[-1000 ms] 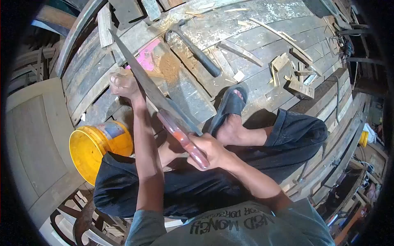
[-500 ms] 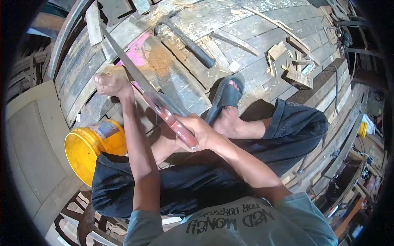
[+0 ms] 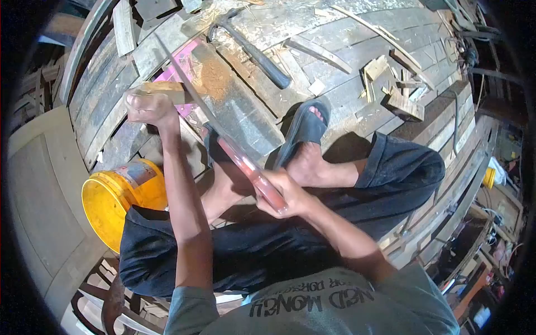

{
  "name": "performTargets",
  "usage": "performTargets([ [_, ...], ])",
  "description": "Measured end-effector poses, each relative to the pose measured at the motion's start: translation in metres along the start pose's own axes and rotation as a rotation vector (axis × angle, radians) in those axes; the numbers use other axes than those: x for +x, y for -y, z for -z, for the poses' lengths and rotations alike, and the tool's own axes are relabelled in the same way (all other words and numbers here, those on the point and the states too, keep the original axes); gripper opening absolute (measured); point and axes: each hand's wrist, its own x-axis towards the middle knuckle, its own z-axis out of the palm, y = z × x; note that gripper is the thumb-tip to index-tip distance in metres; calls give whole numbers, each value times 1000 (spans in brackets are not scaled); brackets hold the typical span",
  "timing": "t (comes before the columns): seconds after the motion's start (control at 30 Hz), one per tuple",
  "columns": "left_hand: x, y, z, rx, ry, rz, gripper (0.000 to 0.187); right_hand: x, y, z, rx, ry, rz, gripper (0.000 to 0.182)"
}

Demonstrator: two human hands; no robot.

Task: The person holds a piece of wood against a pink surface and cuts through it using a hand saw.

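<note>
My right hand [image 3: 285, 192] is wrapped round the red-brown handle of a saw [image 3: 245, 162]. The long thin blade points up and left, slightly blurred, past the end of a short wood piece [image 3: 167, 91]. Closed fingers of my left hand [image 3: 149, 107] grip that piece. Below the blade lies a broad wooden block [image 3: 240, 120] with orange sawdust [image 3: 215, 78] on it, beside a pink patch [image 3: 181, 61].
A hammer [image 3: 257, 58] lies on the planks beyond the block. Wood offcuts [image 3: 405, 103] are scattered at the right. A yellow bucket [image 3: 103, 204] stands left of my knee. My sandalled foot [image 3: 307, 134] rests near the block.
My right hand and the saw handle have moved down and to the right, drawing the blade back. The cut end of the wood piece shows more clearly. My left hand has barely moved.
</note>
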Motion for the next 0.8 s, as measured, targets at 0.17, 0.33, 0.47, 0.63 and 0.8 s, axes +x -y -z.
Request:
performTargets([
  [0.17,-1,-20,-3,124,27,-143,44,28,-38,4,-6,25,-58,34],
  [0.33,5,2,-8,45,-61,-58,43,0,-29,-3,-24,-26,-45,33],
  [0.47,0,3,7,173,127,-192,16,12,-47,2,-48,-8,-49,24],
  [0.63,6,-6,1,227,55,-171,30,5,-53,2,95,-62,-43,30],
  [0.8,2,-25,-7,387,146,-373,46,12,-74,8,12,-62,-103,27],
])
